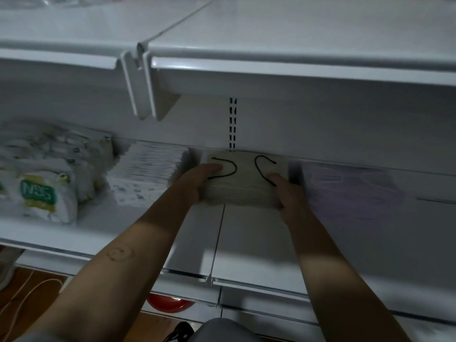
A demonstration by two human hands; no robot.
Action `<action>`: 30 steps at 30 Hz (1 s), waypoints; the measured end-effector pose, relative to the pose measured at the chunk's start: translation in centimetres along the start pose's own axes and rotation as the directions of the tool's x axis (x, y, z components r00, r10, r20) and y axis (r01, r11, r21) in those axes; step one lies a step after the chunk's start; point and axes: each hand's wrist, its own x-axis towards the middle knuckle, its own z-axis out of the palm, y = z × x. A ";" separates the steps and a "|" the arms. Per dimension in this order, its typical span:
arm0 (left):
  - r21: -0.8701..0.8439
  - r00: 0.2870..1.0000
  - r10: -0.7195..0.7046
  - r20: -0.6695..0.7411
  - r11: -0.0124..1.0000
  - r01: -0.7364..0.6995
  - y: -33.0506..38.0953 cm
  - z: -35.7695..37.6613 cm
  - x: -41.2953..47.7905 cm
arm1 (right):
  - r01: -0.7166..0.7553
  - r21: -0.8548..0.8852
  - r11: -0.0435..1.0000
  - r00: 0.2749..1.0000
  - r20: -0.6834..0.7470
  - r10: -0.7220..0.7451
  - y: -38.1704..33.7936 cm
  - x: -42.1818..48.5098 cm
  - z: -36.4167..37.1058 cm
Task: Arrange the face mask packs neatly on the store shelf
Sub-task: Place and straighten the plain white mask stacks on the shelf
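Forearms: left forearm point(133, 257) and right forearm point(333, 257) rise from the bottom edge, past a grey garment point(222, 329), into the shelf bay.
Left hand point(201, 180): wrapped round the left end of the beige mask pack point(244, 188), fingers lying over its top.
Right hand point(287, 193): grips the right end, one finger on top and the rest down the side.
Pack position: deep on the lower shelf point(246, 238), near the back wall, between the white pack stack point(150, 169) and the purple pack point(350, 188) (resting or just lifted, cannot tell).
Far left: N95 bags point(42, 191), heaped.
Handling: likely light and soft, a sheaf of thin layers that would splay if held at one end. The black ear loops point(228, 169) lie loose on top and may snag.
Where to hold: both short ends, squeezing inward, with support under the front edge.
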 end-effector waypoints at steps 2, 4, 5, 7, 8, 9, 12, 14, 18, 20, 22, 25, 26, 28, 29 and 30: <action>-0.012 1.000 0.021 0.016 1.000 -0.020 -0.3 -0.3 0.3 | 0.011 0.006 1.000 1.000 0.017 -0.011 -0.3 -0.4 -0.1; -0.033 0.998 0.053 0.018 0.998 -0.053 -0.5 -0.7 0.5 | 0.013 0.011 1.000 0.999 0.046 -0.014 -0.6 -0.7 -0.2; -0.037 0.997 0.069 0.021 0.997 -0.068 -0.6 -0.9 0.6 | 0.008 0.022 1.000 0.998 0.070 -0.010 -0.9 -1.1 -0.2; -0.033 0.996 0.084 0.026 0.996 -0.083 -1.0 -1.3 0.4 | -0.003 0.048 0.999 0.992 0.125 -0.003 -1.0 -1.7 -0.5; -0.025 0.995 0.093 0.027 0.995 -0.093 -1.3 -1.6 0.2 | 0.003 0.058 0.998 0.989 0.149 -0.012 -0.7 -1.8 -0.8; -0.011 0.993 0.115 0.039 0.993 -0.115 -1.8 -1.9 0.0 | 0.000 0.066 0.998 0.986 0.166 -0.011 -0.4 -2.3 -1.1; 0.038 0.956 0.250 0.154 0.965 -0.259 -3.6 -3.5 -0.3 | 0.091 0.134 0.987 0.965 0.233 -0.121 2.0 -2.9 -2.0; 0.060 0.914 0.326 0.243 0.935 -0.349 -4.9 -4.8 -0.4 | 0.216 0.149 0.965 0.928 0.276 -0.250 3.7 -3.1 -2.9; 0.241 0.867 0.415 0.276 0.844 -0.480 -6.9 -6.3 -1.0 | 0.448 -0.045 0.893 0.859 0.297 -0.416 5.1 -3.6 -3.9; 0.279 0.831 0.507 0.229 0.784 -0.555 -7.0 -6.1 -1.8 | 0.587 -0.090 0.804 0.784 0.312 -0.537 4.9 -3.8 -3.9; 0.286 0.765 0.613 0.197 0.711 -0.643 -6.7 -6.0 -2.2 | 0.659 -0.072 0.749 0.726 0.322 -0.608 4.2 -3.6 -4.0; 0.344 0.719 0.642 0.267 0.633 -0.693 -7.1 -6.9 -1.7 | 0.724 -0.101 0.682 0.661 0.381 -0.646 3.8 -3.6 -4.5; 0.356 0.739 0.607 0.293 0.648 -0.673 -7.6 -7.2 -1.4 | 0.715 -0.131 0.686 0.670 0.408 -0.620 4.2 -3.7 -4.8; 0.338 0.785 0.544 0.295 0.709 -0.619 -9.0 -7.5 -0.6 | 0.636 -0.153 0.756 0.723 0.460 -0.516 5.6 -3.9 -5.3; 0.316 0.794 0.538 0.284 0.729 -0.607 -9.6 -7.5 -0.3 | 0.609 -0.150 0.779 0.732 0.486 -0.478 6.2 -4.0 -5.3; 0.297 0.795 0.542 0.272 0.739 -0.605 -9.8 -7.4 0.1 | 0.604 -0.159 0.781 0.737 0.486 -0.471 6.5 -4.1 -5.3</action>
